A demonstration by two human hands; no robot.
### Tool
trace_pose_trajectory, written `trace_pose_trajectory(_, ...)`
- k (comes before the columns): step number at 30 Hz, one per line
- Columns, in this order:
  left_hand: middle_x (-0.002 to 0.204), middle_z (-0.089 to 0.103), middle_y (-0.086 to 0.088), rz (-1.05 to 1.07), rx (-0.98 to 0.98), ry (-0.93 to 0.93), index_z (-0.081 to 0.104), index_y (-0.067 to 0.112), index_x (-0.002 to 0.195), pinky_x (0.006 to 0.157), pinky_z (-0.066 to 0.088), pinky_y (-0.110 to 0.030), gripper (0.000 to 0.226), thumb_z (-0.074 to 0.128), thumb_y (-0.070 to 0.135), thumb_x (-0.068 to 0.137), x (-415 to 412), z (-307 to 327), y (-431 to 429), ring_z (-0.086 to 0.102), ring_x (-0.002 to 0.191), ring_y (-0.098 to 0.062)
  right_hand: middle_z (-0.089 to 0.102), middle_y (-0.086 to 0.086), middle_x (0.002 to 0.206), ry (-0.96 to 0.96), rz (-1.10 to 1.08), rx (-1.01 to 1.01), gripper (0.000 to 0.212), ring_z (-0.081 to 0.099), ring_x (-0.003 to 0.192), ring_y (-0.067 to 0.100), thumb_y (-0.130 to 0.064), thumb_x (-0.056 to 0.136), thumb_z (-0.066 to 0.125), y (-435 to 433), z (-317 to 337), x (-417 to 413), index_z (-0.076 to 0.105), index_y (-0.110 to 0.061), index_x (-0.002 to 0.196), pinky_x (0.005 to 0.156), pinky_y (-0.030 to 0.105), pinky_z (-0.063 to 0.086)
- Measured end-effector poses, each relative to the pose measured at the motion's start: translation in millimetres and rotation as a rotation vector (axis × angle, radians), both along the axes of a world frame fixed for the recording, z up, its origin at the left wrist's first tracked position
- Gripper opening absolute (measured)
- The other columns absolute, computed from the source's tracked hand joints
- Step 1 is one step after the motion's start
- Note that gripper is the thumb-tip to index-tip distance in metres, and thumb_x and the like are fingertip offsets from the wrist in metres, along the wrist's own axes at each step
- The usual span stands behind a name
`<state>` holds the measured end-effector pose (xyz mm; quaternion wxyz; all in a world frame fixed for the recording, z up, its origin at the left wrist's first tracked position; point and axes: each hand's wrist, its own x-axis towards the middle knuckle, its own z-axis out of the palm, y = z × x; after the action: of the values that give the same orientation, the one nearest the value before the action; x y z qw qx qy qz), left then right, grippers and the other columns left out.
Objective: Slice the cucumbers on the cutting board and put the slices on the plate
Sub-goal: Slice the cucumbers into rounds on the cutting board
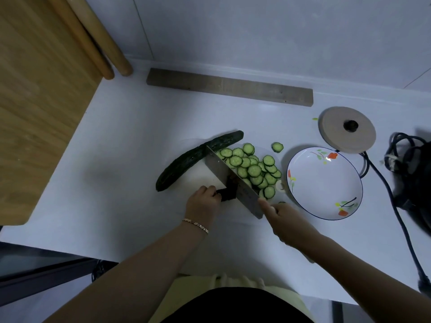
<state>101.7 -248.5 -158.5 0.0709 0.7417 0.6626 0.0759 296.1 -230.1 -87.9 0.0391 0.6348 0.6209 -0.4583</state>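
A whole dark green cucumber (198,159) lies slanted on the white cutting board (198,183). To its right sits a pile of several cucumber slices (254,169), and one stray slice (277,147) lies beyond them. A steel cleaver (224,169) stands edge-down between the cucumber and the pile. My right hand (282,217) grips its handle end, with a finger along the blade. My left hand (203,203) pinches a short dark cucumber stub (227,193) against the blade's left face. The white flowered plate (303,206), right of the board, holds nothing.
A round tan lid (347,129) lies behind the plate. Black cables (384,185) run to a dark appliance (417,178) at the right edge. A grey wooden plank (228,87) lies by the wall. A wooden cabinet (35,113) and two rolling pins (102,47) stand at the left.
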Motion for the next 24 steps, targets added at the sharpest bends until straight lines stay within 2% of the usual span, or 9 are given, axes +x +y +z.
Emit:
trace_pose_trajectory(8,0.051,0.056,0.0,0.01,0.06,-0.006,0.063,0.014,0.044,0.035,0.03,-0.014,0.036,0.089,0.003,0.021,2,3,-1,0.054,0.043,-0.017,0.037,0.004,0.054,-0.073,0.048,0.06,0.057,0.04,0.054,0.017,-0.051,0.096,0.031,-8,-13,-7,0.033,-0.011,0.056,0.054,0.03,0.031)
trace_pose_trajectory(11,0.056,0.058,-0.001,0.001,0.108,0.008,0.066,0.013,0.05,0.036,0.033,-0.016,0.024,0.085,0.005,0.039,0,-2,-3,0.056,0.047,-0.018,0.038,0.004,0.055,-0.044,0.005,0.053,0.064,0.043,0.055,0.019,-0.053,0.094,0.031,-16,-30,-6,0.054,0.001,0.069,0.056,0.031,0.033)
trace_pose_trajectory(12,0.059,0.059,-0.002,-0.008,0.127,0.005,0.068,0.012,0.053,0.036,0.034,-0.017,0.01,0.077,0.008,0.052,-1,-5,-5,0.057,0.049,-0.019,0.039,0.004,0.055,-0.027,-0.017,0.044,0.065,0.043,0.054,0.018,-0.054,0.094,0.031,-18,-34,-4,0.059,0.002,0.075,0.056,0.031,0.033)
trace_pose_trajectory(13,0.061,0.06,-0.002,-0.004,0.147,-0.011,0.069,0.012,0.056,0.036,0.036,-0.017,0.01,0.062,0.011,0.063,-2,-7,-5,0.057,0.05,-0.018,0.039,0.004,0.055,0.001,-0.052,0.021,0.064,0.042,0.052,0.017,-0.054,0.094,0.031,-18,-35,-4,0.058,0.0,0.072,0.056,0.031,0.033)
trace_pose_trajectory(14,0.062,0.061,-0.001,-0.001,0.177,-0.021,0.07,0.012,0.057,0.036,0.036,-0.016,0.023,0.049,0.014,0.068,-2,-10,-6,0.058,0.051,-0.018,0.04,0.003,0.053,0.041,-0.098,-0.011,0.061,0.04,0.049,0.016,-0.054,0.094,0.032,-17,-34,-5,0.053,-0.006,0.063,0.055,0.029,0.032)
trace_pose_trajectory(16,0.061,0.061,-0.001,0.015,0.183,-0.035,0.071,0.013,0.059,0.037,0.037,-0.016,0.032,0.04,0.015,0.068,-3,-8,-6,0.059,0.051,-0.018,0.04,0.001,0.05,0.103,-0.178,-0.066,0.056,0.037,0.045,0.013,-0.055,0.093,0.035,-14,-30,-6,0.043,-0.018,0.053,0.052,0.026,0.031)
trace_pose_trajectory(21,0.056,0.059,0.0,0.005,0.197,0.016,0.07,0.016,0.054,0.039,0.036,-0.016,0.03,0.042,0.012,0.064,0,-3,-7,0.057,0.049,-0.018,0.035,0.002,0.051,0.077,-0.136,-0.064,0.057,0.032,0.044,0.013,-0.06,0.091,0.033,-8,-20,-1,0.035,-0.014,0.056,0.049,0.025,0.027)
trace_pose_trajectory(22,0.055,0.059,0.001,0.006,0.194,0.024,0.07,0.016,0.054,0.039,0.035,-0.016,0.025,0.048,0.01,0.063,0,-2,-7,0.057,0.048,-0.017,0.034,0.002,0.051,0.074,-0.121,-0.056,0.057,0.031,0.045,0.013,-0.059,0.092,0.033,-7,-17,-1,0.034,-0.015,0.057,0.049,0.026,0.027)
trace_pose_trajectory(24,0.056,0.06,0.0,-0.001,0.157,0.02,0.07,0.016,0.054,0.038,0.035,-0.016,0.012,0.072,0.004,0.053,0,-1,-6,0.058,0.048,-0.018,0.032,0.0,0.05,0.074,-0.099,-0.044,0.056,0.03,0.044,0.012,-0.059,0.092,0.033,-6,-11,0,0.033,-0.016,0.057,0.049,0.025,0.026)
